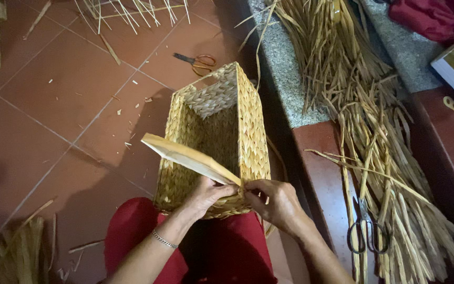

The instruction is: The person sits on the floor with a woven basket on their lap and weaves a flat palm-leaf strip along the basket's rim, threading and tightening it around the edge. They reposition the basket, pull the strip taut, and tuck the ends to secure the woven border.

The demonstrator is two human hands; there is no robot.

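Both hands meet at the near rim of a woven straw basket (214, 142), which rests against the person's red-clad lap. The left hand (204, 195) is closed around the base of a broad, flat, pale strip of dried leaf (187, 156), thumb on top, pinning it to the rim. The right hand (275, 202) pinches the same strip with fingertips drawn together just right of the left thumb, right where the strip meets the weave. From there the strip runs up and to the left, its free end hanging over the basket's left wall.

The basket is rectangular and deep, its opening facing up, its far end pointing away across the reddish tiled floor (43, 131). A thin bracelet (163, 240) circles the left wrist.

To the right, a large heap of dried leaf strands (363, 121) lies along a stone ledge and a dark red step, with black-handled scissors (366, 231) lying on the near part of it. Far beyond the basket, a small pair of orange-handled scissors (198, 61) lies on the tiles, with scraps scattered about.
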